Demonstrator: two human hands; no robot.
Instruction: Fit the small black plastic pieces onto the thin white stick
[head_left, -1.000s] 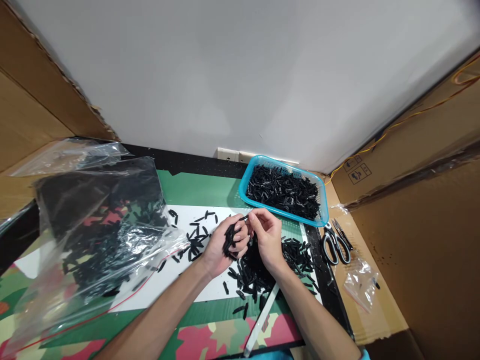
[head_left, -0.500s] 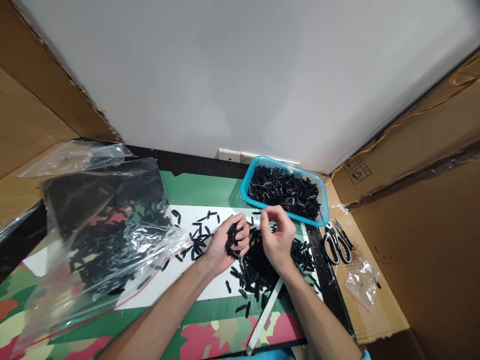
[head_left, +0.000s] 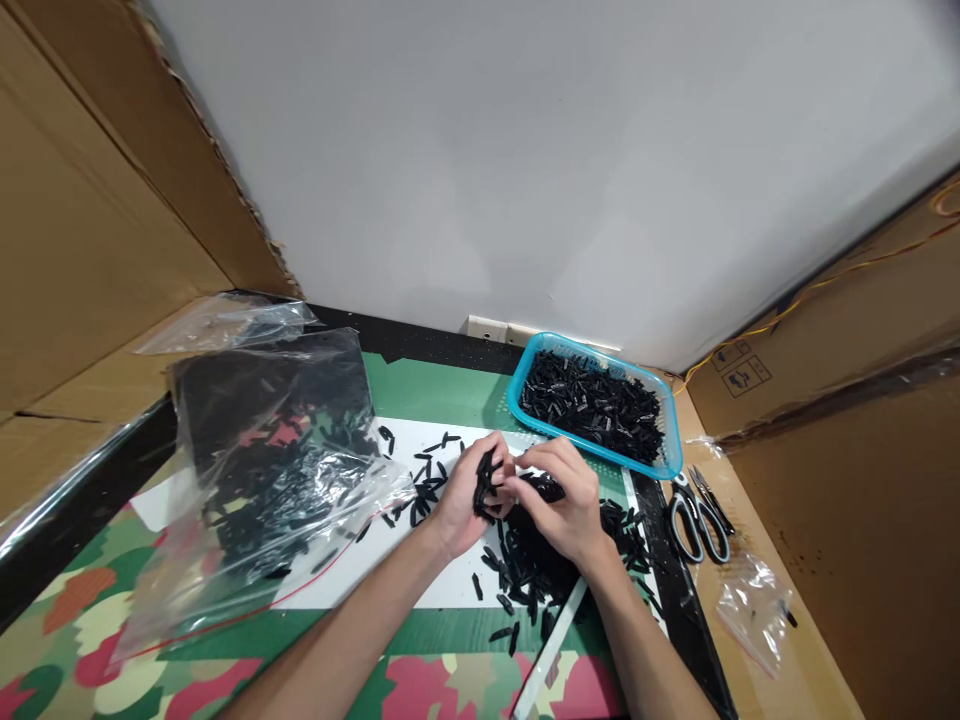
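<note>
In the head view, my left hand is closed round a bunch of small black strip-like pieces. My right hand reaches across to it, thumb and fingertips bent together at the left fingers. Whether a piece sits between those right fingertips is too small to see. Below both hands spreads a heap of the same black pieces, partly covered by my right hand. More pieces lie scattered on the white sheet to the left.
A blue basket full of black pieces stands behind my hands. On the left lies a large clear zip bag with black pieces. Scissors and a small clear bag rest at the right. A pale strip lies in front.
My right hand has come leftward, bringing its fingertips to my left hand. The left hand still grips its bunch. The whole view has shifted slightly.
</note>
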